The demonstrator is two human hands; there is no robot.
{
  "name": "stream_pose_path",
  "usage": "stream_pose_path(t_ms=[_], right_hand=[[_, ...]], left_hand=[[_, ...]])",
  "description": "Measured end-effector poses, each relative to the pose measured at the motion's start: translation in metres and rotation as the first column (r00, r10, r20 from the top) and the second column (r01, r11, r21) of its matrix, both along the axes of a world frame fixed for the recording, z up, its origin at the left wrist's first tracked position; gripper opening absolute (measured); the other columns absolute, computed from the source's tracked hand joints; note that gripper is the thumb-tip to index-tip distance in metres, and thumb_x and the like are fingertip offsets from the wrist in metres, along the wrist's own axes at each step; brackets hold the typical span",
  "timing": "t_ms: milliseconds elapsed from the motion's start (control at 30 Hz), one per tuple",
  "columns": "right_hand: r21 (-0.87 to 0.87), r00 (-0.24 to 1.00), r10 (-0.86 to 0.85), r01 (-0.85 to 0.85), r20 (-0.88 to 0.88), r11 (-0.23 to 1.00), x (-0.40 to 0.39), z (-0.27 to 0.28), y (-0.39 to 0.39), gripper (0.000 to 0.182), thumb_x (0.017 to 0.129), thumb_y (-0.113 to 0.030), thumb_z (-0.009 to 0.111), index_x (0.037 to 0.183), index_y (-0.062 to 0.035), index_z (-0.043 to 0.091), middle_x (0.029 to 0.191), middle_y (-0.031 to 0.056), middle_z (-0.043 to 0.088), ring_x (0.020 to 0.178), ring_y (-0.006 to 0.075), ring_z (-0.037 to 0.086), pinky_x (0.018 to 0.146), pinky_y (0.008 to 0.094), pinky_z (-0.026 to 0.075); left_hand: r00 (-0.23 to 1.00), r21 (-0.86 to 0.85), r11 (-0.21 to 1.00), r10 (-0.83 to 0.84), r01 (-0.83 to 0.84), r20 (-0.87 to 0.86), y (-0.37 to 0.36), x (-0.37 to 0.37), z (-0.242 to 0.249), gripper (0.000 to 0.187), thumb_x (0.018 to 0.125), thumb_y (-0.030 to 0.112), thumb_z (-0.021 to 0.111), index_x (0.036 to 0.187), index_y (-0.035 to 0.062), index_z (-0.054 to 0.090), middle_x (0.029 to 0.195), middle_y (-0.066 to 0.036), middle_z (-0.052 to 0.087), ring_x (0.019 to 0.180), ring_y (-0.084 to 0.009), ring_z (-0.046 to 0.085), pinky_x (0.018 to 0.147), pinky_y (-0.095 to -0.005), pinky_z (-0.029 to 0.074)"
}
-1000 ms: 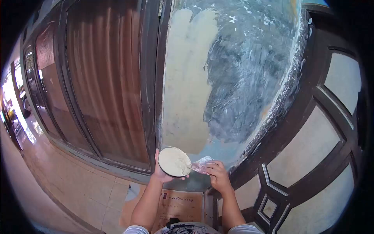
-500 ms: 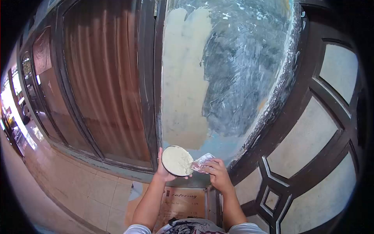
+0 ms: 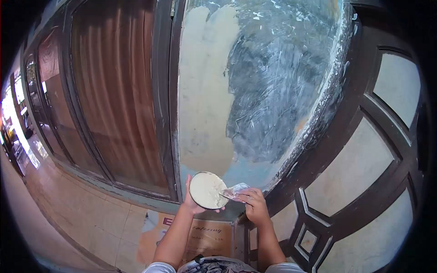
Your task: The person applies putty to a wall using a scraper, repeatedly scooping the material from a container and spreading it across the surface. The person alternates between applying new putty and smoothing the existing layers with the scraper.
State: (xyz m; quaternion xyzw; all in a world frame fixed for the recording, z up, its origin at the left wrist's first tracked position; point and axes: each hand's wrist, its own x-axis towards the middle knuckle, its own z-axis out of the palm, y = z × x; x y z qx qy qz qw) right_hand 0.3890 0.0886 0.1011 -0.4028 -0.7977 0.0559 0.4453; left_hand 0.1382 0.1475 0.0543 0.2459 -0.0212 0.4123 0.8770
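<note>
My left hand (image 3: 190, 202) holds a round dark-rimmed bowl (image 3: 196, 204) from its left side and below, with fingertips showing under the near edge. Pale cream putty (image 3: 205, 188) fills the bowl and looks rough on its right side. A thin putty scraper (image 3: 235, 190), smeared with white, is pinched in my right hand (image 3: 255, 203). Its tip meets the putty at the bowl's right edge. Behind the bowl stands a wall panel, its left strip coated in smooth cream filler (image 3: 205, 91) and the rest patchy grey-blue (image 3: 277, 91).
A dark-framed window (image 3: 120, 100) with a brown curtain stands left of the wall. To the right is a dark wooden door (image 3: 314, 150) with pale panels. A printed orange banner (image 3: 205, 241) lies on the tiled floor (image 3: 98, 218) below my arms.
The view has shifted slightly, so the wall and window sit further left. The scraper's tip has turned a little into the putty; both hands keep their grips.
</note>
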Motion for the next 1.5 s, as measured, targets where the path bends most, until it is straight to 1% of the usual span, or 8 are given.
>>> stream_pose_path(t_ms=[533,600,700,800,867,1033,1200,1500], right_hand=[[0.014,0.995,-0.025,0.026,-0.097,1.000,0.089,-0.017,0.048,0.023,0.083,0.003,0.065,0.103,-0.0021,0.076,0.105,0.0139,0.074,0.098,0.0334,0.066,0.090,0.0416,0.052],[0.001,0.990,-0.008,0.008,-0.138,1.000,0.091,-0.017,0.056,0.021,0.086,0.002,0.066,0.104,-0.0019,0.076,0.105,0.0142,0.074,0.096,0.0332,0.066,0.090,0.0411,0.052],[-0.017,0.971,-0.031,0.028,-0.238,0.999,0.096,-0.022,0.076,0.015,0.094,-0.006,0.066,0.106,-0.0001,0.074,0.103,0.0161,0.074,0.091,0.0320,0.068,0.085,0.0390,0.054],[-0.245,0.933,-0.079,-0.010,-0.351,0.970,0.097,-0.012,0.093,0.017,0.098,-0.010,0.065,0.108,0.0013,0.071,0.100,0.0174,0.072,0.091,0.0321,0.069,0.083,0.0388,0.054],[-0.216,0.944,-0.034,-0.041,-0.328,0.975,0.103,-0.015,0.122,0.023,0.100,-0.016,0.065,0.114,0.0018,0.066,0.098,0.0170,0.069,0.092,0.0329,0.068,0.084,0.0390,0.053],[0.015,0.977,-0.139,0.143,-0.164,0.990,0.072,0.057,0.183,0.032,0.097,-0.021,0.069,0.118,0.0019,0.061,0.101,0.0167,0.065,0.098,0.0366,0.062,0.087,0.0434,0.050],[0.367,0.926,-0.209,0.084,0.316,0.926,0.039,0.083,0.236,0.037,0.091,-0.035,0.073,0.110,-0.0039,0.065,0.106,0.0120,0.068,0.097,0.0342,0.059,0.084,0.0465,0.041],[0.676,0.845,-0.423,0.104,0.327,0.730,0.004,0.083,0.262,0.040,0.084,-0.046,0.076,0.103,-0.0118,0.067,0.091,0.0024,0.060,0.089,0.0252,0.054,0.078,0.0474,0.032]], left_hand=[[0.969,-0.040,0.999,-0.002,0.012,0.248,-0.010,0.088,-0.010,0.107,0.081,0.094,0.032,0.156,0.0190,0.036,0.149,-0.026,0.048,0.107,-0.0666,0.058,0.073,-0.0748,0.054],[0.924,-0.410,0.912,0.168,-0.013,0.344,-0.020,0.090,-0.009,0.107,0.080,0.094,0.035,0.157,0.0190,0.036,0.151,-0.027,0.047,0.108,-0.0695,0.055,0.074,-0.0772,0.053],[0.906,-0.117,0.991,0.103,-0.059,0.412,-0.023,0.076,-0.023,0.105,0.082,0.091,0.041,0.152,0.0118,0.045,0.153,-0.023,0.048,0.127,-0.0563,0.053,0.084,-0.0808,0.047],[0.914,-0.092,0.977,0.212,-0.191,0.345,-0.018,0.052,-0.028,0.107,0.081,0.090,0.043,0.153,0.0108,0.042,0.148,-0.030,0.048,0.116,-0.0635,0.055,0.080,-0.0793,0.051],[0.900,-0.073,0.970,0.242,-0.231,0.362,-0.008,0.034,-0.032,0.108,0.081,0.091,0.043,0.153,0.0102,0.041,0.147,-0.032,0.048,0.111,-0.0648,0.057,0.076,-0.0772,0.053],[0.843,-0.097,0.898,0.436,-0.428,0.314,0.012,-0.002,-0.027,0.110,0.078,0.093,0.044,0.151,0.0094,0.043,0.137,-0.035,0.054,0.093,-0.0650,0.062,0.058,-0.0669,0.059],[0.828,-0.082,0.863,0.501,-0.498,0.253,0.019,-0.022,-0.018,0.110,0.078,0.093,0.042,0.149,0.0092,0.046,0.135,-0.035,0.056,0.089,-0.0634,0.064,0.055,-0.0652,0.059],[0.801,-0.159,0.851,0.525,-0.500,0.289,0.014,-0.044,-0.044,0.111,0.079,0.092,0.043,0.153,0.0095,0.038,0.143,-0.038,0.047,0.092,-0.0657,0.062,0.059,-0.0675,0.059]])
